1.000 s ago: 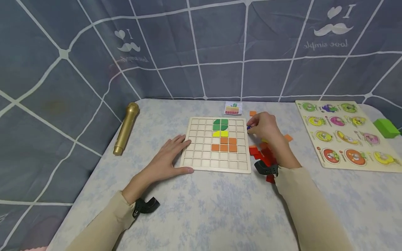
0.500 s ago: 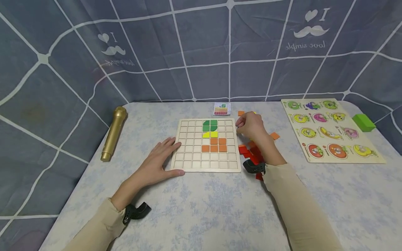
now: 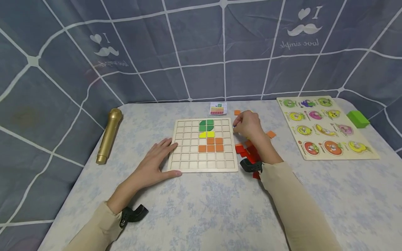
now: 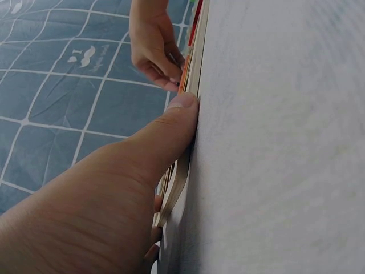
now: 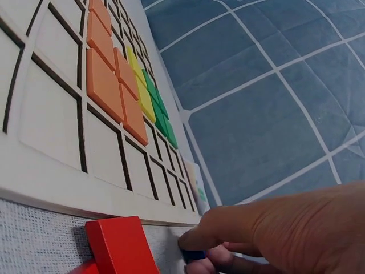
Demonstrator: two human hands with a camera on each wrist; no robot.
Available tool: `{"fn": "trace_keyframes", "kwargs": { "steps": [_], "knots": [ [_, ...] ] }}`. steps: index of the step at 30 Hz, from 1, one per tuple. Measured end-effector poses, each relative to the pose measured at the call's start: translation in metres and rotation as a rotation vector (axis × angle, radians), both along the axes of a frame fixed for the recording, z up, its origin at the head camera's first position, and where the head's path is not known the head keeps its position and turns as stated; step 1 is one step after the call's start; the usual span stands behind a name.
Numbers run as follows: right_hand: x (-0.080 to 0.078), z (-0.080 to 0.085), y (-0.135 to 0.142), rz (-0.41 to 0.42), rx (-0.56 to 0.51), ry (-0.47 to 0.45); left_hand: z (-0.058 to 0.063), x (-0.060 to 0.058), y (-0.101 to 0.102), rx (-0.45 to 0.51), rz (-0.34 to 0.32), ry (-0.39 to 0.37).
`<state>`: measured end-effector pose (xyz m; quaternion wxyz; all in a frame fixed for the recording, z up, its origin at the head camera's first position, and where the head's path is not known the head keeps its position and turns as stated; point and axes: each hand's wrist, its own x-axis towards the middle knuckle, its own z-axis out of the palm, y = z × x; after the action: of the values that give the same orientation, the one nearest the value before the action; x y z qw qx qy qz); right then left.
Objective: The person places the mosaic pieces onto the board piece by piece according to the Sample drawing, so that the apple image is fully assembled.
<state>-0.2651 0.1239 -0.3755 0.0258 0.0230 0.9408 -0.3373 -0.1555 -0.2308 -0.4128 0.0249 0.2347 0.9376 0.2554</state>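
Note:
A wooden grid board [image 3: 185, 153] lies flat on the table, with several orange tiles [image 3: 210, 148], two yellow tiles [image 3: 206, 134] and green tiles [image 3: 206, 125] set in its squares. My left hand [image 3: 150, 164] rests at the board's left side, fingers spread over the edge, and its thumb touches the front left corner. Just off the right edge, my right hand [image 3: 249, 126] pinches a small dark blue piece [image 5: 194, 254] between thumb and fingers, down by the tabletop. Its shape is mostly hidden. Loose red tiles [image 3: 251, 153] lie partly under the right forearm.
A small pattern card [image 3: 218, 108] lies behind the board, and a loose orange tile [image 3: 237, 112] is near it. Another orange tile [image 3: 271, 134] lies right of my hand. Further right are a fruit puzzle board [image 3: 326, 129] and green block [image 3: 358, 119]. A gold cylinder [image 3: 109, 136] stands left.
The head view has turned so that everything appears further left. Relative to the board, the right hand stays by its right edge with the blue piece, and the left hand stays in place.

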Motion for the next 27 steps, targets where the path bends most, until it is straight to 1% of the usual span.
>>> {"fn": "trace_keyframes", "kwargs": {
  "steps": [4, 6, 12, 15, 24, 27],
  "knots": [
    [0.000, -0.001, 0.001, -0.003, -0.034, 0.015, -0.003, 0.001, -0.001, -0.001, 0.000, 0.000],
    [0.001, -0.001, 0.001, 0.007, -0.051, 0.038, -0.003, 0.002, -0.001, -0.001, -0.002, 0.002],
    [0.000, 0.002, -0.002, 0.085, -0.144, 0.189, -0.002, -0.001, 0.000, 0.006, -0.012, 0.019],
    [0.002, 0.001, -0.007, 0.122, -0.185, 0.222, -0.003, -0.001, 0.002, 0.005, -0.019, 0.010],
    [0.005, -0.003, -0.037, 0.233, -0.243, 0.205, 0.000, -0.004, 0.000, 0.001, -0.022, 0.018],
    [0.011, -0.006, -0.046, 0.279, -0.239, 0.182, -0.002, 0.001, 0.000, 0.002, -0.020, 0.011]
  ]
}}
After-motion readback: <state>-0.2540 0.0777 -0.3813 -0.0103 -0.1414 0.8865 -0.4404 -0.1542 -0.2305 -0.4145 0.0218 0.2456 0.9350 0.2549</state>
